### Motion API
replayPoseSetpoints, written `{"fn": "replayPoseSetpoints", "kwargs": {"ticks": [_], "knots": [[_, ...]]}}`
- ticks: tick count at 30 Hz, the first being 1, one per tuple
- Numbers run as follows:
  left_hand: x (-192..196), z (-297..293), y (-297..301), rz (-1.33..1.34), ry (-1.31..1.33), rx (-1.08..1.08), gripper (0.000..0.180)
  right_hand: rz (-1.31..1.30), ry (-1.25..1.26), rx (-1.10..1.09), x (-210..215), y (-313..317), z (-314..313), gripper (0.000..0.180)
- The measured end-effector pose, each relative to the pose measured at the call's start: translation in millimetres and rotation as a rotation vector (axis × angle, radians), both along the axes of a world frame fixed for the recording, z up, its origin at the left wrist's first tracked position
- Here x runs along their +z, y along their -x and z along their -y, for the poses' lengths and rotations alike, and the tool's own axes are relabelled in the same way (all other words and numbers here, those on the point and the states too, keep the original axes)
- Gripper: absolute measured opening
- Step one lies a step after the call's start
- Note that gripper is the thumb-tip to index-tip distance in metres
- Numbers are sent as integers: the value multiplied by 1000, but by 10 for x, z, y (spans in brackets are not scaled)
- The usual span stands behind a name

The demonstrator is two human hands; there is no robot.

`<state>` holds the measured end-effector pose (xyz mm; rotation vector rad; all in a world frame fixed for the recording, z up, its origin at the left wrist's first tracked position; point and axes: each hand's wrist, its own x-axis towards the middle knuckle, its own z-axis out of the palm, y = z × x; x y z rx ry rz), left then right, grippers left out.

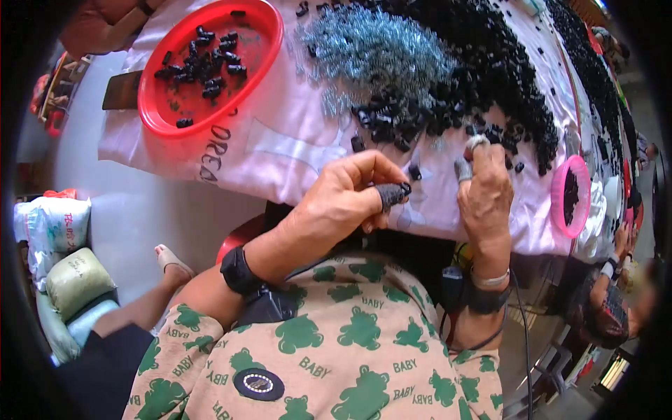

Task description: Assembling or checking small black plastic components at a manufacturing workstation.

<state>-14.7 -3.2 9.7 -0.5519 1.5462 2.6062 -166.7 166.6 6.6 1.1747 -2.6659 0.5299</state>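
My left hand is raised over the table's near edge, thumb and fingers pinched on a small black plastic piece. A dark, rough cover wraps the thumb. Further right, my right hand reaches over the cloth to the near side of the black parts, wearing pale covers on thumb and forefinger. Those two digits are bent and a little apart, with nothing visible between them. Loose black parts lie just beyond both hands. Behind them spreads a heap of small, shiny, pale-blue metal springs.
A red round tray with several black assembled pieces stands at the left. At the right edge sits a pink basket with black contents. Another person's arm shows far left, and more people are at the right. Stuffed sacks lie lower left.
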Motion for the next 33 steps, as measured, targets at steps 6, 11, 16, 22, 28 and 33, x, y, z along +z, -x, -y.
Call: {"fn": "replayPoseSetpoints", "kwargs": {"ticks": [6, 11, 16, 22, 28, 33], "knots": [[-59, -15, -7, -40, 18, -4, 17, 18, 27, 33, -22, 51, -35, 24], [-57, -25, 24, -28, 26, -24, 18, 30, 66, 49, -43, 61, -87, 16], [-56, -9, -18, -36, -18, -13, 17, 45, 3, 54, -70, 32, -68, 23], [-62, -3, -70, -28, -57, 31, 21, -18, 144, 150, -157, 50, -25, 21], [-123, -11, 20, -78, -130, -12, 28, -62, 66, 56, -170, 87, -88, 20], [-145, 1, -8, -125, -170, 22, 25, -40, 24, 62, -205, 93, -128, 22]]}}
